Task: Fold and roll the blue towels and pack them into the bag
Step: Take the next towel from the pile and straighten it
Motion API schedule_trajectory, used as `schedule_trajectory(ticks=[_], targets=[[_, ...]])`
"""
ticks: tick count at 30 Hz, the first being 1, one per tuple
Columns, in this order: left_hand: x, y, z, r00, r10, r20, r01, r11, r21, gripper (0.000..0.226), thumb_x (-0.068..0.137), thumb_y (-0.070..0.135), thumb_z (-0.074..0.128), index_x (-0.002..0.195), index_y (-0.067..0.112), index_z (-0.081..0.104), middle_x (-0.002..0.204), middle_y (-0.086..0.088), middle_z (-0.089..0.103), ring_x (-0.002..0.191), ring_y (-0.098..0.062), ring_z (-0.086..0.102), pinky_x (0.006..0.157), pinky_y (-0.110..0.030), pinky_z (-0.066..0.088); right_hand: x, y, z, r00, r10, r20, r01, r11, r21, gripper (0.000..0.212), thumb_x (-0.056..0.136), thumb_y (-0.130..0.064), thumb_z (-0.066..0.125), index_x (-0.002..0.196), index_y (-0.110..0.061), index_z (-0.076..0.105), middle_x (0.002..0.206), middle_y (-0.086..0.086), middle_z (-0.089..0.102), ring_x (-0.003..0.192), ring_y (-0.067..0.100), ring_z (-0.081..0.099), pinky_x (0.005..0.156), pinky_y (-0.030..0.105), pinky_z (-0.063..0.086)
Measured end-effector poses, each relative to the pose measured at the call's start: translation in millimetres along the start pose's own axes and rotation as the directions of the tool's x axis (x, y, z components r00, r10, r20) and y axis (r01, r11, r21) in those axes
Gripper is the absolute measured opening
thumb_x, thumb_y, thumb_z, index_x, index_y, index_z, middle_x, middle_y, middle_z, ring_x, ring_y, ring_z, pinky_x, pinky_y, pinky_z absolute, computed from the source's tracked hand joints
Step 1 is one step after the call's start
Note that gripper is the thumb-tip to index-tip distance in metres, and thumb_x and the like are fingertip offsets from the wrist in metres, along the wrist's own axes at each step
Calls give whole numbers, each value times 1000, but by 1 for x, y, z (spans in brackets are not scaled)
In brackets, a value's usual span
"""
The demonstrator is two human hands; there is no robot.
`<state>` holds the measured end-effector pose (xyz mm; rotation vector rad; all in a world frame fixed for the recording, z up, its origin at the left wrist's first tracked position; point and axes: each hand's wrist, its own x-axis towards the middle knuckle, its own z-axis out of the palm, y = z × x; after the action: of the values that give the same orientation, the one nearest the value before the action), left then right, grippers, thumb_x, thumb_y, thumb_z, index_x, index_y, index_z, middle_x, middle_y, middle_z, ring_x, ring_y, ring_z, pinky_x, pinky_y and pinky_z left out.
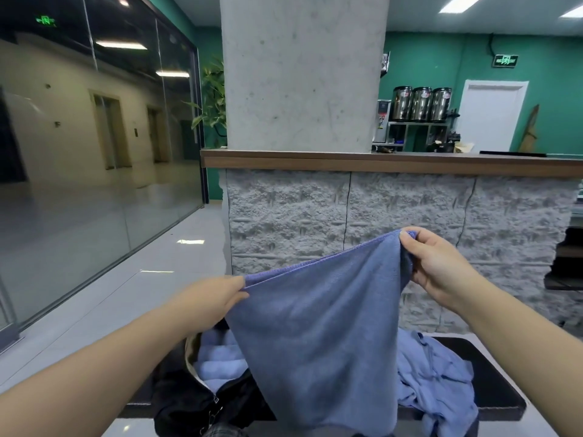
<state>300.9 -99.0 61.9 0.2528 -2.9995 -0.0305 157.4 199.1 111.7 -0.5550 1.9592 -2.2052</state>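
We hold one blue towel [318,335] up above the dark worktop [492,367], left hand [217,298] and right hand [438,266] each pinching a top corner; the black bag [183,395] lies below it.

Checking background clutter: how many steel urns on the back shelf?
3, side by side atop the shelf behind the counter: left urn, middle urn, right urn. The pillar may hide more.
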Motion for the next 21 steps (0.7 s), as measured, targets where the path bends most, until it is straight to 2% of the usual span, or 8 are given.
schedule_trajectory(ticks=[4,8,10,13,14,16,18,21], targets=[[-5,-8,-8,983,58,-175,-58,998,8,35,100,32,32,100,6,55,113,-5,44,93,-25,53,73,-28,34,1,0,-10,998,-15,-66,7,992,-123,18,98,-17,48,84,-18,60,73,-1,60,63,10,53,60,25,43],[-4,-3,-17,952,-100,-290,58,987,-148,19,100,21,37,105,7,48,102,5,40,70,-15,43,60,-27,31,5,8,-20,997,-47,-66,29,968,-249,17,96,-16,52,83,-18,61,72,0,55,63,12,46,58,25,37],[-1,-5,-18,953,-151,-261,100,975,-200,19,100,19,34,108,9,46,105,8,41,72,-19,45,62,-31,33,7,10,-21,994,-86,-70,61,950,-307,16,95,-15,53,81,-17,62,71,-1,55,65,12,46,63,26,37],[2,-11,-22,947,-204,-248,129,949,-289,21,99,16,36,99,6,55,113,-4,50,91,-22,51,73,-24,34,8,10,-20,986,-154,-65,112,900,-421,15,94,-16,54,82,-15,63,73,4,57,70,16,46,70,31,37],[3,-13,-22,951,-164,-261,98,964,-249,23,99,16,38,97,5,58,111,-8,53,96,-23,52,76,-24,34,8,10,-19,982,-176,-69,125,876,-465,15,94,-16,55,82,-15,63,74,5,57,70,17,46,69,30,36],[2,-12,-26,957,-113,-268,60,978,-198,24,99,18,41,82,11,58,98,-4,56,89,-23,51,72,-26,32,7,8,-20,972,-220,-77,146,831,-536,15,93,-16,55,80,-15,63,73,3,58,66,15,45,67,29,35],[2,-14,-27,947,-94,-308,16,969,-246,28,98,18,45,70,19,51,88,1,54,82,-20,50,68,-27,31,5,6,-21,963,-257,-75,169,801,-574,14,93,-15,55,82,-14,65,74,0,60,66,13,48,65,28,36],[-1,-11,-30,935,-26,-353,-71,963,-260,26,96,16,48,75,12,62,94,2,59,90,-17,53,77,-26,38,6,7,-25,954,-281,-103,172,795,-582,13,93,-13,56,85,-12,66,77,0,62,71,14,52,66,28,39]])
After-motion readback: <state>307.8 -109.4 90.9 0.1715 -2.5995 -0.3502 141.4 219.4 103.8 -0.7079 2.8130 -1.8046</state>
